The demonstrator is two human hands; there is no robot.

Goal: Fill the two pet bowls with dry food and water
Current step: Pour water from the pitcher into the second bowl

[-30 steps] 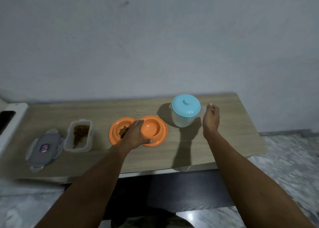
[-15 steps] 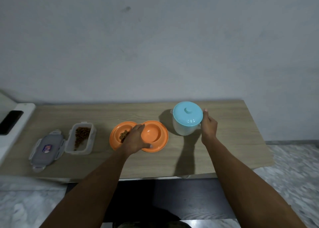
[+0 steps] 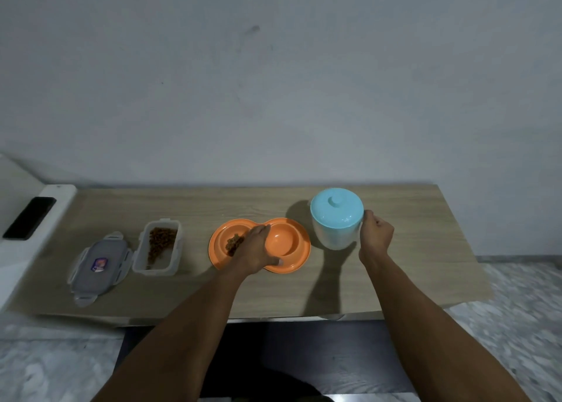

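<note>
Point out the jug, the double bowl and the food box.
jug (image 3: 336, 216), head view, on its blue lid.
double bowl (image 3: 284, 243), head view, inside its empty right well.
food box (image 3: 158, 246), head view, on the kibble inside.

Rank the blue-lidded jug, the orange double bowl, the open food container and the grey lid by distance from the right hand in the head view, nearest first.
From the right hand:
1. Blue-lidded jug, touching the hand on its inner side.
2. Orange double bowl, mid-table under the left hand.
3. Open food container, further left.
4. Grey lid, leftmost on the table.
</note>
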